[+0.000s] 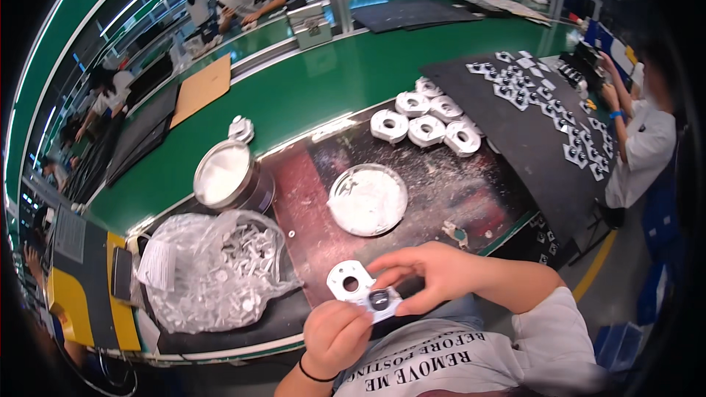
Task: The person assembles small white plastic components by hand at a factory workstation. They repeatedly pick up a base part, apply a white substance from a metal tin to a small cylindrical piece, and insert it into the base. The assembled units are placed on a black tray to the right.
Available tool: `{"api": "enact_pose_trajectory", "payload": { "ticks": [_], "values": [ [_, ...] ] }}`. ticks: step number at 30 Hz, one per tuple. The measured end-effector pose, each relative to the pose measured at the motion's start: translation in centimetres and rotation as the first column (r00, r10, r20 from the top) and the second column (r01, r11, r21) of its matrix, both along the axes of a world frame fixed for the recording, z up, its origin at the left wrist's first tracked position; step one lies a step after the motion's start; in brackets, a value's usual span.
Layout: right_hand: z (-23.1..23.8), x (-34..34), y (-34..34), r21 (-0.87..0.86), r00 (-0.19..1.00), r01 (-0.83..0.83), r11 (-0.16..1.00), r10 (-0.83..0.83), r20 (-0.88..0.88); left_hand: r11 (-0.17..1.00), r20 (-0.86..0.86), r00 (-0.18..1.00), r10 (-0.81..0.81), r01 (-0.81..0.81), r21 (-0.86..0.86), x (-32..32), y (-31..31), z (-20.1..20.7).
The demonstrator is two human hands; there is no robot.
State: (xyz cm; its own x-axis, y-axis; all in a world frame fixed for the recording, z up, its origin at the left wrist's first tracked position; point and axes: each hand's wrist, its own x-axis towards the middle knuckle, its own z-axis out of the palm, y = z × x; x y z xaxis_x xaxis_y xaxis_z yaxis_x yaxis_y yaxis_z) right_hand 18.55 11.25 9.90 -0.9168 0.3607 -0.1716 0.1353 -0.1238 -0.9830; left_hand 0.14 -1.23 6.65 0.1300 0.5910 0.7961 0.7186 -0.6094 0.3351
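Note:
In front of my body, my left hand (337,337) is closed, its thumb and fingers pinching the near edge of a small white plate (381,313) with a round black ring-like piece on it. My right hand (434,276) curls around from the other side, its thumb at the plate's right edge. Its fingertips reach the rim of a white flanged housing (340,273) with a round hole, just beyond the plate. Whether the housing rests on the plate or is gripped beside it, I cannot tell. My fingers hide part of both pieces.
A round dish of white powder (368,202) sits mid-bench, a metal pot (254,187) behind it. Left lies a plastic bag of small white parts (213,279). Several white housings (426,131) are stacked at the back; a dark mat (489,114) holds assembled pieces. A co-worker (640,132) works right.

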Motion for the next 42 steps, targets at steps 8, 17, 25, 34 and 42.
{"api": "enact_pose_trajectory", "payload": {
  "ticks": [8, 17, 25, 34, 42],
  "values": [
    [-3.8, -3.6, -3.6, -0.672, 0.824, -0.008, 0.74, -0.377, -0.424, 0.974, 0.071, 0.982, 0.174, -0.182, 0.138, 0.1, 0.9, -1.3],
    [-0.9, -3.7, 0.1, 0.566, 0.965, 0.261, 0.782, -0.186, -0.187, 0.973, 0.063, 0.973, 0.224, -0.219, -0.071, -2.2, -0.1, -1.5],
    [0.0, -5.9, 2.6, 0.915, 0.987, -0.078, 0.395, 0.158, 0.016, 0.877, 0.196, 0.961, 0.194, -0.081, -0.474, -3.0, 0.3, -3.8],
    [-0.3, -6.9, 2.1, 0.922, 0.971, -0.205, 0.329, 0.183, 0.151, 0.881, 0.242, 0.962, 0.128, 0.002, -0.473, -2.7, 0.9, -5.7],
    [-0.1, -6.8, 2.0, 0.925, 0.969, -0.227, 0.305, 0.164, 0.183, 0.872, 0.19, 0.974, 0.125, -0.016, -0.489, -2.9, 0.9, -5.4]
  ]
}}
